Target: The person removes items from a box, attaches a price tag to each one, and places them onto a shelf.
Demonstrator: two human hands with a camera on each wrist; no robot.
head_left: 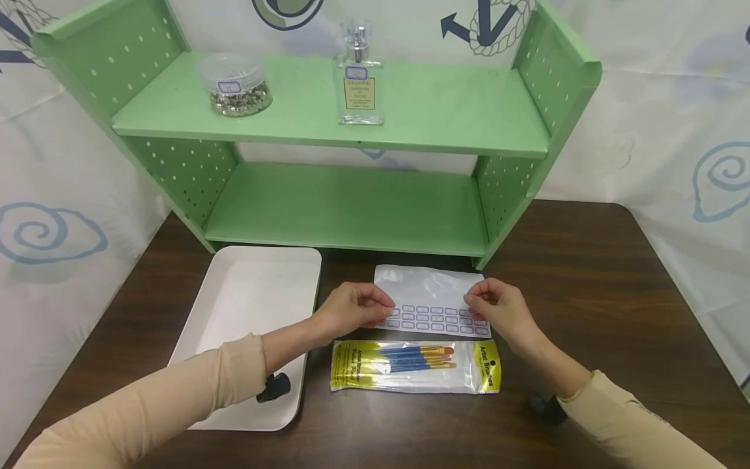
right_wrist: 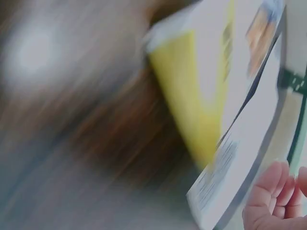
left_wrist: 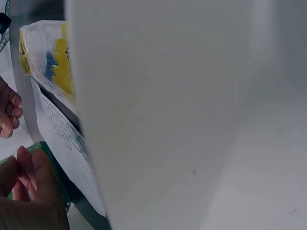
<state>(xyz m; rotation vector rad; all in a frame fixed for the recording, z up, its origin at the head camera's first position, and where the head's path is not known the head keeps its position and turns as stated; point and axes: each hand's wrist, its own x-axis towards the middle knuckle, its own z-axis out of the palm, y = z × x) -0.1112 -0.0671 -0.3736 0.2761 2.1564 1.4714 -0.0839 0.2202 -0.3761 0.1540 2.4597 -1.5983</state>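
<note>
A white sheet of small blue-framed stickers (head_left: 428, 286) lies on the dark table below the green shelf. Over its left edge is my left hand (head_left: 351, 307), fingers bent loosely with the thumb close to them. My right hand (head_left: 500, 309) is over the right edge in a similar pose; in the right wrist view a gap shows between thumb and fingers (right_wrist: 271, 189). Nothing is visible in either hand. Just in front of the sheet lies a clear and yellow packet of artist brushes (head_left: 416, 367) with blue handles.
A white tray (head_left: 252, 280) lies left, partly under my left forearm. The green two-tier shelf (head_left: 346, 205) stands behind. On its upper board are a clear-lidded jar of small metallic pieces (head_left: 240, 98) and a glass perfume bottle (head_left: 359, 85), each bearing a sticker.
</note>
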